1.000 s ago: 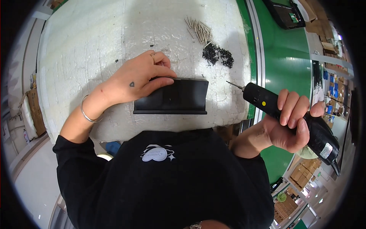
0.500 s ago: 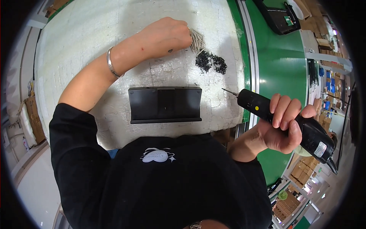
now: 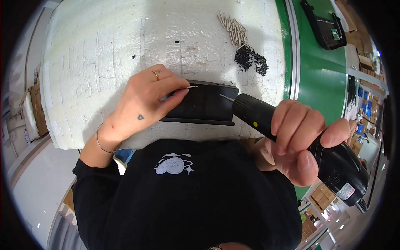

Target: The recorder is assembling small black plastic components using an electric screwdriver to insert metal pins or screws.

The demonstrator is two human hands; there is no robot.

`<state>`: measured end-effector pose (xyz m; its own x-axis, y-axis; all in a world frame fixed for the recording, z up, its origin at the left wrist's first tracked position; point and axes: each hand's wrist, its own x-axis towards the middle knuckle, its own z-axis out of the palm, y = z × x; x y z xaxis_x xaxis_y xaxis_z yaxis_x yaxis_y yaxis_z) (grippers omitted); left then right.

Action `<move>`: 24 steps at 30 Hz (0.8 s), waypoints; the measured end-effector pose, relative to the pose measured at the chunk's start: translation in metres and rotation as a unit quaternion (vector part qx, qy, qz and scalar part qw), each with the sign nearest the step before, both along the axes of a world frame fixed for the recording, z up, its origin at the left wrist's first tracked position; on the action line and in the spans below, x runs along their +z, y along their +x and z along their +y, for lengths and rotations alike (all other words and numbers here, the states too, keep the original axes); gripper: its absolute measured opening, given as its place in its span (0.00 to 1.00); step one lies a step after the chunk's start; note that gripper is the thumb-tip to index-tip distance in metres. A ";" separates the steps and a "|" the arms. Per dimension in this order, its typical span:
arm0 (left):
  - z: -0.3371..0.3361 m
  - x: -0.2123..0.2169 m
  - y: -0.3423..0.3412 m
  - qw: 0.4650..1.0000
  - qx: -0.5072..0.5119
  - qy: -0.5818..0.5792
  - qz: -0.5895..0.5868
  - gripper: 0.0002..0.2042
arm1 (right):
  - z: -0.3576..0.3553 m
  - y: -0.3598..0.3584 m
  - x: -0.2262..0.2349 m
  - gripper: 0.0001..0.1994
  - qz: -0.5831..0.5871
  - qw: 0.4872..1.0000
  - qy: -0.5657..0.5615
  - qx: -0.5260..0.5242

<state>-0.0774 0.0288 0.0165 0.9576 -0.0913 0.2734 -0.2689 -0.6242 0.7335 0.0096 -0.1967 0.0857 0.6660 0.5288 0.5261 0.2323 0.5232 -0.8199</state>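
Observation:
Between the thumb and forefinger of my left hand is a thin silver metal pin, its tip poking out over a black plastic panel. The panel lies on the padded white work surface, its left part hidden under that hand. My right hand is wrapped round a black electric screwdriver. Its thin bit points left, above the right end of the panel; whether it touches, I cannot tell. Beyond the panel, to the right, lie a heap of silver pins and a pile of small black screws.
Two small black bits lie on the white surface past my left hand. A metal rail edges the green table on the right. On that table, far right, sits a black plastic housing with a small green board.
My left hand has come back from the pin heap to the panel with a pin. The screwdriver has moved left, its bit now over the panel's right end.

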 end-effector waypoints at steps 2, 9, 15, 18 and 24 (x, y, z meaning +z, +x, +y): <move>-0.003 -0.002 -0.005 1.000 0.013 -0.003 0.008 0.07 | 0.009 -0.003 -0.002 0.16 0.005 1.000 -0.002 -0.004; -0.002 -0.007 -0.011 0.999 0.039 -0.018 0.024 0.08 | 0.026 -0.006 -0.009 0.17 0.000 1.000 -0.018 0.003; -0.003 0.000 -0.006 0.997 0.041 -0.056 0.034 0.10 | 0.024 -0.002 -0.004 0.16 0.001 1.000 -0.026 0.004; 0.006 0.003 -0.010 0.985 0.010 -0.127 0.120 0.11 | 0.022 0.000 -0.001 0.16 0.001 1.000 -0.028 -0.003; -0.002 -0.008 -0.010 0.993 0.033 -0.105 0.041 0.13 | 0.019 0.003 0.000 0.15 -0.005 0.999 -0.030 0.018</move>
<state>-0.0870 0.0272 0.0082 0.9795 0.0231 0.2001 -0.1662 -0.4689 0.8675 0.0124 -0.1780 0.0857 0.6408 0.5831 0.4993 0.2238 0.4803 -0.8481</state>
